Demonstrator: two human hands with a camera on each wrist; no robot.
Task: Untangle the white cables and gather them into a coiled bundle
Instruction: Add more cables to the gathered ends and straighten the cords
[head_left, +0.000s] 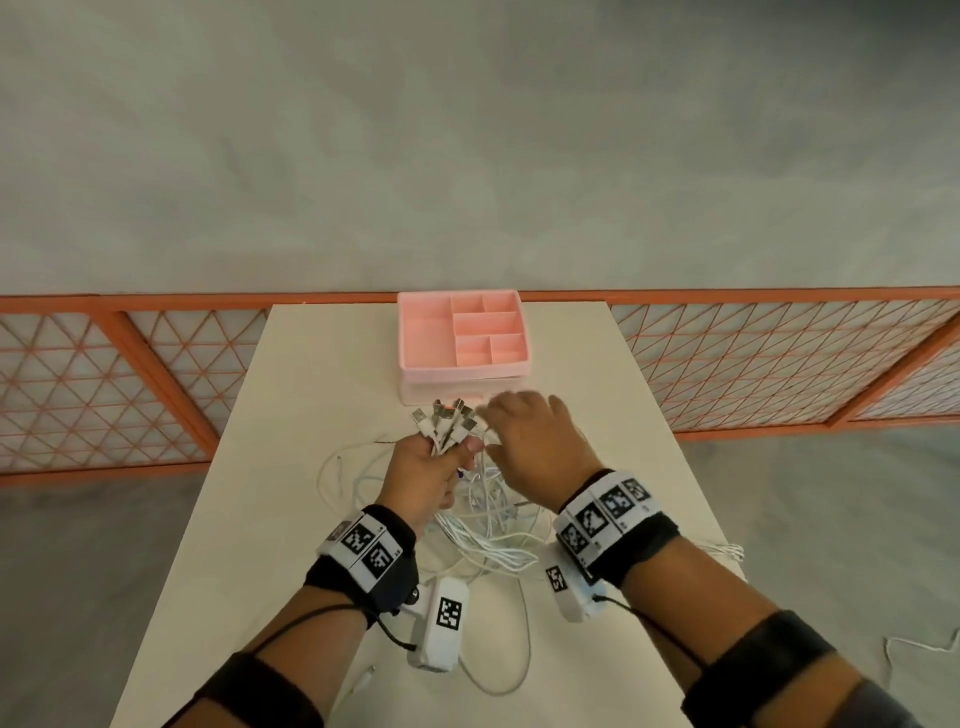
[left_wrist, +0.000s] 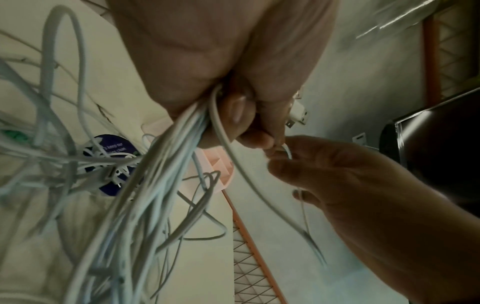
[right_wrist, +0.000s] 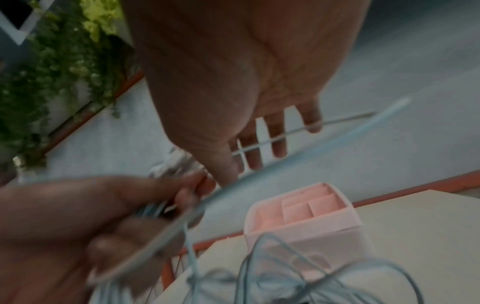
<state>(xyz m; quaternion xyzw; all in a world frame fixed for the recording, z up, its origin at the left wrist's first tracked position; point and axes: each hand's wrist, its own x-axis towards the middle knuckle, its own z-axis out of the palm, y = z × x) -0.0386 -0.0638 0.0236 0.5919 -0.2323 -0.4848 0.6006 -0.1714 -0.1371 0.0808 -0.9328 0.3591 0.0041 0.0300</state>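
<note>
Currently left hand (head_left: 423, 470) clenched round gathered plug ends of thin white cables (head_left: 483, 525), keeping connectors aligned above table middle. Right hand (head_left: 540, 441) pinches one strand, fingers loosely spread, likely feeding it in. Loose loops trail toward table's near edge; pink plastic compartment organiser (head_left: 462, 338) at far edge.

Both forearms reach forward over the table (head_left: 291, 395), each wrapped in a dark wrist strap with black-and-white markers. The left hand (head_left: 427, 470) is fisted, thumb up, its fingers curled round a bunch of white cables (head_left: 447, 426) held above the table. The right hand (head_left: 537, 441) hovers just beside it, palm down, fingers loosely spread and pinching one strand.
</note>
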